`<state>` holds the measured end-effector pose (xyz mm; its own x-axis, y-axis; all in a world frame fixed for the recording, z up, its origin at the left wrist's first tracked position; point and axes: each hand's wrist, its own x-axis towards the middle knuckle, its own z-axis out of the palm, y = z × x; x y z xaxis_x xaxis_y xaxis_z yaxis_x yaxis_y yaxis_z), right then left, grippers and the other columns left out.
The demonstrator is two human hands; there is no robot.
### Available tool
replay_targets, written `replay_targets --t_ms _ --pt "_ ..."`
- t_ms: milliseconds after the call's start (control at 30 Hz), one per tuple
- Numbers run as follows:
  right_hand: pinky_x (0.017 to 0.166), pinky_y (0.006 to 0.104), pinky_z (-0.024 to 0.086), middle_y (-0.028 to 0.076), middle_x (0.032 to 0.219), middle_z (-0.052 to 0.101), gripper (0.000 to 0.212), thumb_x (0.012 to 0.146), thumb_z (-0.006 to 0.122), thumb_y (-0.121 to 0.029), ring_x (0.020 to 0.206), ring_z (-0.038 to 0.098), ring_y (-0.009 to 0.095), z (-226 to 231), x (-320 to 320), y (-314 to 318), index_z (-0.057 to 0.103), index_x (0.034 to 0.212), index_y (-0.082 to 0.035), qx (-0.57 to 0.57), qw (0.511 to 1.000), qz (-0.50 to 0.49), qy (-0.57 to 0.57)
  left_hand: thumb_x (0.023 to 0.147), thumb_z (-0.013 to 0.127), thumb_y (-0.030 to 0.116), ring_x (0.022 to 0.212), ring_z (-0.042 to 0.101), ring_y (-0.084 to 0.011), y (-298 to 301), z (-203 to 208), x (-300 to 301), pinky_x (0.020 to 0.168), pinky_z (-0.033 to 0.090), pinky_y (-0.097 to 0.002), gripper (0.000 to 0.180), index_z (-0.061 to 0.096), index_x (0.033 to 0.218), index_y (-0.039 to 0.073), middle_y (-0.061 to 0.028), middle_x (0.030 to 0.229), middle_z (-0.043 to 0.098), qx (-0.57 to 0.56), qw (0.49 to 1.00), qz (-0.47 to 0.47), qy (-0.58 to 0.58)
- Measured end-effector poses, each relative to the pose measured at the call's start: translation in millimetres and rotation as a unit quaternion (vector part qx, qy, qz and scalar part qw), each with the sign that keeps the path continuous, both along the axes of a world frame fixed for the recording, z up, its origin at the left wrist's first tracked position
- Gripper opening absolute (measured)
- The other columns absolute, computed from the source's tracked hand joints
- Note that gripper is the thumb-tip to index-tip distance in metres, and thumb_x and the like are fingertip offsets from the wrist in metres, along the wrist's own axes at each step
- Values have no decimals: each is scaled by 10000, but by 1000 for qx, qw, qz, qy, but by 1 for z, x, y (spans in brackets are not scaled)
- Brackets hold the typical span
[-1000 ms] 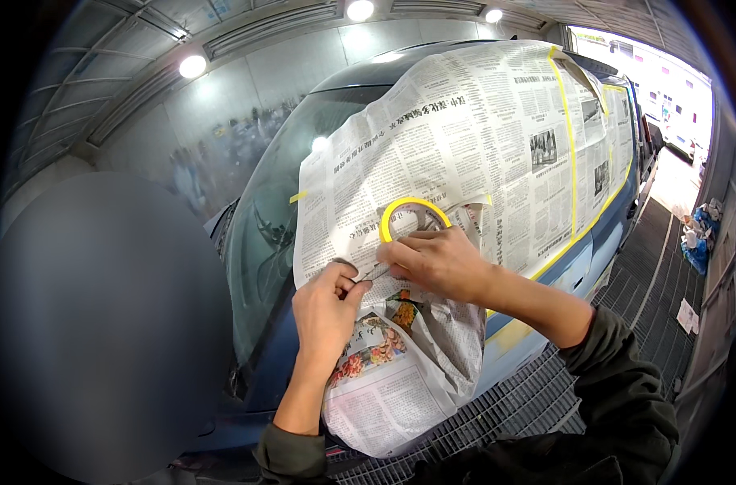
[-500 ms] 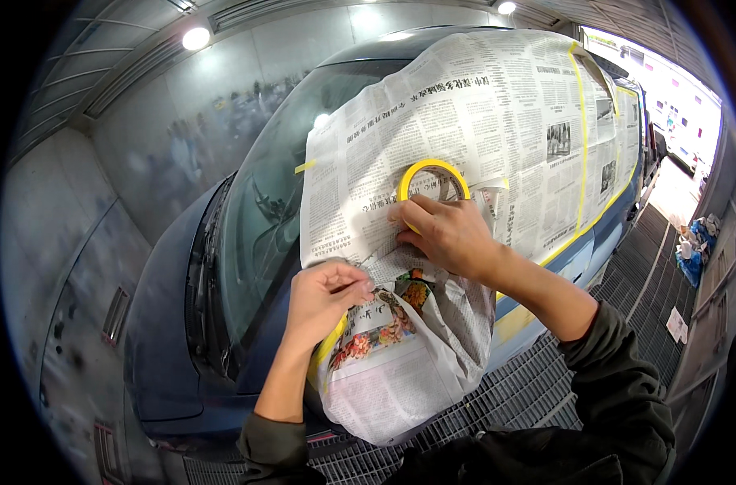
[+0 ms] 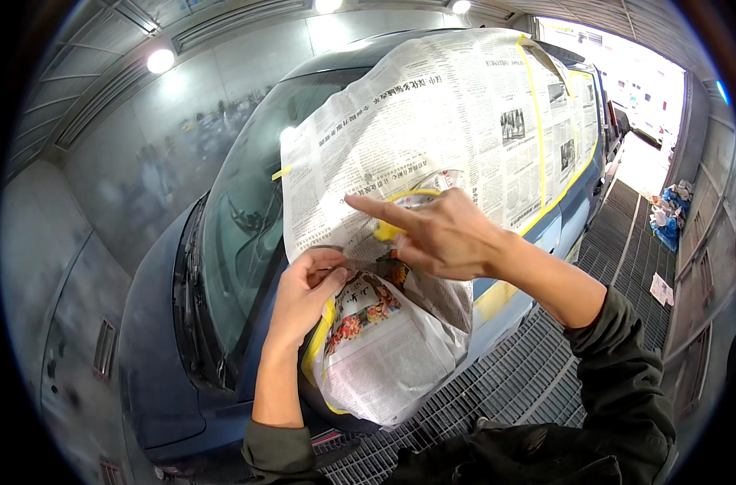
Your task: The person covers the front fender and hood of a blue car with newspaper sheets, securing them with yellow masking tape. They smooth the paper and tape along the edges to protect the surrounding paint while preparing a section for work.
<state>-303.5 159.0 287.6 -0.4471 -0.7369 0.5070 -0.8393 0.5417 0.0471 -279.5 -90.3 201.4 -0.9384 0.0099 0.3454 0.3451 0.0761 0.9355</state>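
Newspaper sheets (image 3: 489, 97) cover the side windows of a dark blue car (image 3: 162, 339), edged with yellow masking tape. Another newspaper (image 3: 392, 347), with a coloured picture, wraps the bulging side mirror, yellow tape along its left edge. My left hand (image 3: 310, 295) is closed at the top of this wrapping, thumb and fingers pinching the paper where the sheets meet. My right hand (image 3: 457, 234) holds a roll of yellow masking tape (image 3: 388, 231) under its palm, partly hidden by the fingers. Its index finger stretches left over the window newspaper.
The windscreen (image 3: 250, 194) is bare glass, with a short tape tab (image 3: 281, 173) at the paper's edge. Metal floor grating (image 3: 537, 364) runs alongside the car. Crumpled blue and white plastic (image 3: 668, 217) lies by the right wall, with a paper scrap (image 3: 661, 289) nearer.
My right hand has come down nearer my left, its index finger now straightened and the tape roll tilted flatter. My left fingers have closed against the paper. The whole view has shifted slightly.
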Motion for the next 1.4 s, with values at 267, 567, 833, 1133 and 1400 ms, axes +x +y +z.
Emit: replay_targets --t_ms 267,567,833,1133,1400 --pt "534 428 473 110 620 617 777 815 633 -154 536 612 321 -20 30 -26 288 1498 -19 44 981 173 -71 844 777 -10 794 668 -114 17 -8 49 725 551 -246 236 671 1054 -33 -62 911 700 88 995 -35 -38" --pt "451 328 441 -18 567 551 197 952 636 -317 442 523 123 8 -7 3 681 1057 -156 129 980 -88 127 929 691 83 640 659 -123 -20 -14 36 631 530 -237 125 691 882 -33 -86 752 696 94 984 149 34" --pt "478 371 440 6 587 590 119 907 650 -240 516 606 202 4 -54 -7 675 986 -154 126 953 -144 233 875 773 125 534 636 -93 -4 -2 0 497 501 -230 218 701 790 -62 -67 652 677 -2 971 239 19" --pt "504 379 469 51 709 648 183 881 603 -143 573 648 228 -10 -49 -15 658 1048 -93 189 941 -195 204 746 856 326 518 615 -341 -10 2 2 547 476 -394 385 678 653 -3 -170 575 622 -372 849 371 60" --pt "546 373 496 53 748 661 341 868 600 -120 640 679 224 -7 -48 -14 628 1200 -48 211 944 -169 190 820 750 109 962 683 -261 -14 -5 4 821 547 -392 212 707 1014 34 -88 1053 721 -451 723 252 458"
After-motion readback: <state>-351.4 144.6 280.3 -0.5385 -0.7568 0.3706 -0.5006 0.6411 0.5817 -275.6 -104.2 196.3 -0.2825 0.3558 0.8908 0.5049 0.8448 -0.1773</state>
